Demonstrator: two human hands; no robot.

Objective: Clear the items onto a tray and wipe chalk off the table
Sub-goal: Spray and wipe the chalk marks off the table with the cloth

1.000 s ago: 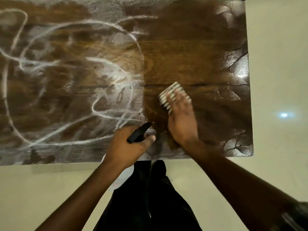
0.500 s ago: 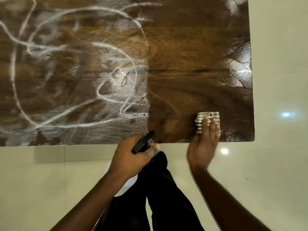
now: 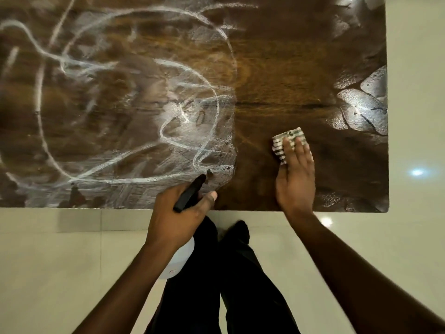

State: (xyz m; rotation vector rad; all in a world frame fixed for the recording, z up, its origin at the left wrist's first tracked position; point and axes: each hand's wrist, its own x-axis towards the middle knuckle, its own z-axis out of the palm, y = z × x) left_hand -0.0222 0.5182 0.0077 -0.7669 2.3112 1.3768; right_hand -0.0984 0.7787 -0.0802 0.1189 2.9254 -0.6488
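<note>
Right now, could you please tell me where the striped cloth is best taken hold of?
Probably take the striped cloth by its exposed far-left edge, pinching from above on the far side: it lies folded flat on the table, and the right hand covers its near part with straight fingers.

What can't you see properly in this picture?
Head view only:
spray bottle: the left grip and wrist cover most of its white body, and its red label is too small to read.
cloth: mostly under the flat fingers of the right grip.
table and chalk marks: cut off by the picture's left and top edges.
Tray: not in view at all.
</note>
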